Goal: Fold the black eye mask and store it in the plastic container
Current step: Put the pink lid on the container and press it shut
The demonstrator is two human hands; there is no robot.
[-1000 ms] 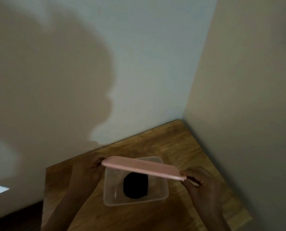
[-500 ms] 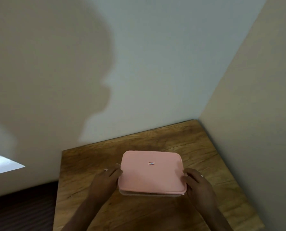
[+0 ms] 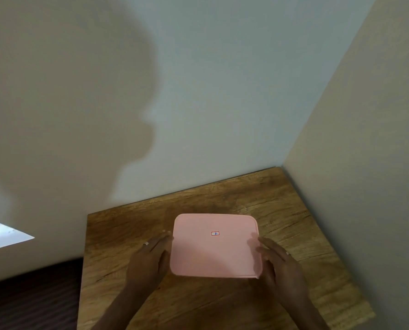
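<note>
A pink lid [image 3: 215,248] with a small red-framed label lies flat on top of the plastic container, covering it fully, in the middle of the wooden table [image 3: 222,194]. The black eye mask is hidden under the lid. My left hand [image 3: 151,257] rests against the lid's left edge with straight fingers. Along the lid's right edge lies my right hand [image 3: 279,263], fingers also extended. Neither hand is closed around anything.
The table stands in a corner, with a pale wall behind it and a beige wall [image 3: 365,163] close on the right. Its left edge drops to a dark floor [image 3: 31,296]. A white ledge [image 3: 3,234] shows at far left.
One second ago both hands held the lid tilted above the open container with the black mask visible inside. The lid now sits flat on it, and the fingers have straightened along its sides.
</note>
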